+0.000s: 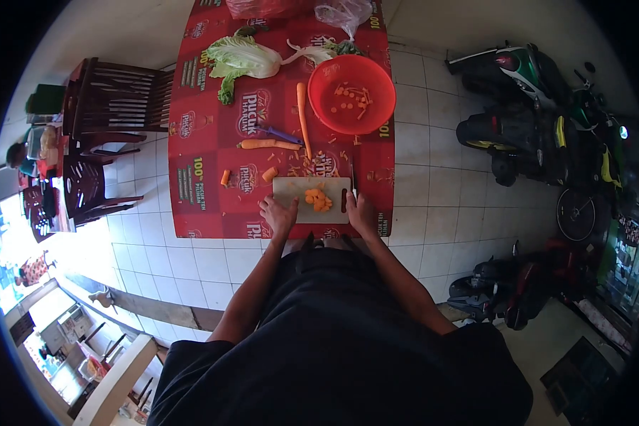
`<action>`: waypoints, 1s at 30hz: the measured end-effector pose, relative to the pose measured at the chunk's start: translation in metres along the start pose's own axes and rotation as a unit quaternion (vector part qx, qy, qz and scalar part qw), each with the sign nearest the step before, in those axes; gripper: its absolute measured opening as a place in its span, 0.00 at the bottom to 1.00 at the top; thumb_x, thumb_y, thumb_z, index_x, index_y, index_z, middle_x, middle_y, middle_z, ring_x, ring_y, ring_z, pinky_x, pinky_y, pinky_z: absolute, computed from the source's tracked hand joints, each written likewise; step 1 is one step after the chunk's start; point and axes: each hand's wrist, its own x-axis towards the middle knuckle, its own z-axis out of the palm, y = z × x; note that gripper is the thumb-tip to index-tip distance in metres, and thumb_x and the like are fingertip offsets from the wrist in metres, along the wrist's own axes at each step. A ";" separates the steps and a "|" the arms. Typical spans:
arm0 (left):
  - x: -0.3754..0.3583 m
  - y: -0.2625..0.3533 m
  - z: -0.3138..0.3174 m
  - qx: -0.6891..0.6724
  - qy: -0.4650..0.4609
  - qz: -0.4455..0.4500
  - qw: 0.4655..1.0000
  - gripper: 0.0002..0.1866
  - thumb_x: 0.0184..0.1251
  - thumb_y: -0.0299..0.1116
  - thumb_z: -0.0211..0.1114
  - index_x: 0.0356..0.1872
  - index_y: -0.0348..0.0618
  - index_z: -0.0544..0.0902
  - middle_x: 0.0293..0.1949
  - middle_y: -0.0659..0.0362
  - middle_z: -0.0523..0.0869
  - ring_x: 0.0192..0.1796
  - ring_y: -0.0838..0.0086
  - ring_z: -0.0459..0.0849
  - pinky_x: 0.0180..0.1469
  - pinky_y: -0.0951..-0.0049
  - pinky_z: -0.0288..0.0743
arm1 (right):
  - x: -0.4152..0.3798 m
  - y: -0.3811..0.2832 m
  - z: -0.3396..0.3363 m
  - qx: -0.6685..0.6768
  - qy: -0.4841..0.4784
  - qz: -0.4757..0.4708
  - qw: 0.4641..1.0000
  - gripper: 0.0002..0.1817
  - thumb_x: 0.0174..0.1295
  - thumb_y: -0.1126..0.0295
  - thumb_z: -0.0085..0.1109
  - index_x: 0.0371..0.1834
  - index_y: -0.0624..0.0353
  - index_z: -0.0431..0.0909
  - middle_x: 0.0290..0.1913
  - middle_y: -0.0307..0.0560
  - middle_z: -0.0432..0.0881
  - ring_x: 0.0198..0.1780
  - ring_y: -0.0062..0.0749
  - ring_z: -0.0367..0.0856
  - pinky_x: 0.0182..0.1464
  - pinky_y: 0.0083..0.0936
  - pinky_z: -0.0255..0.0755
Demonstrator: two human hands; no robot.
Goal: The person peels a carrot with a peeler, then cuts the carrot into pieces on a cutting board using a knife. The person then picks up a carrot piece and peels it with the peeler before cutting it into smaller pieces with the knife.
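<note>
A pale cutting board (291, 190) with a dark handle slot lies near the front edge of the table. Small chopped carrot pieces (318, 200) sit in a heap on it. My left hand (279, 215) rests at the board's left edge, fingers spread and the thumb touching the board. On the other side, my right hand (362, 213) is closed around the handle of a knife (353, 177), whose blade points away from me along the board's right edge. Carrot chunks (270, 173) lie just beyond the board.
A red basin (352, 92) holding carrot slices stands at the back right. Whole carrots (303, 117), a purple-handled tool (280, 133) and napa cabbage (245, 58) lie on the red-covered table (220, 153). Wooden chairs (121, 99) stand left, motorbikes (518, 138) right.
</note>
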 end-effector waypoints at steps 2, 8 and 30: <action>0.004 -0.002 0.000 -0.006 0.001 -0.007 1.000 0.45 0.56 0.58 0.78 0.62 0.29 0.74 0.63 0.36 0.73 0.65 0.38 0.73 0.67 0.43 0.69 | 0.002 0.001 0.001 -0.014 0.004 0.015 1.000 0.27 0.78 0.49 0.51 0.37 0.68 0.78 0.31 0.65 0.84 0.38 0.65 0.86 0.40 0.54 0.75; 0.033 -0.040 0.010 -0.044 -0.041 0.058 0.997 0.34 0.66 0.58 0.71 0.53 0.31 0.79 0.48 0.39 0.83 0.56 0.42 0.80 0.63 0.45 0.72 | 0.003 0.009 0.006 -0.023 -0.001 0.043 0.999 0.29 0.78 0.45 0.48 0.38 0.66 0.79 0.31 0.63 0.85 0.38 0.62 0.87 0.40 0.52 0.76; 0.035 -0.023 -0.043 -0.409 -0.209 0.083 0.884 0.23 0.80 0.47 0.63 0.57 0.33 0.80 0.44 0.55 0.88 0.44 0.76 0.85 0.47 0.70 0.81 | -0.025 -0.063 -0.106 -0.184 -0.213 -0.122 0.952 0.23 0.75 0.49 0.56 0.41 0.62 0.77 0.31 0.64 0.84 0.38 0.65 0.85 0.40 0.55 0.77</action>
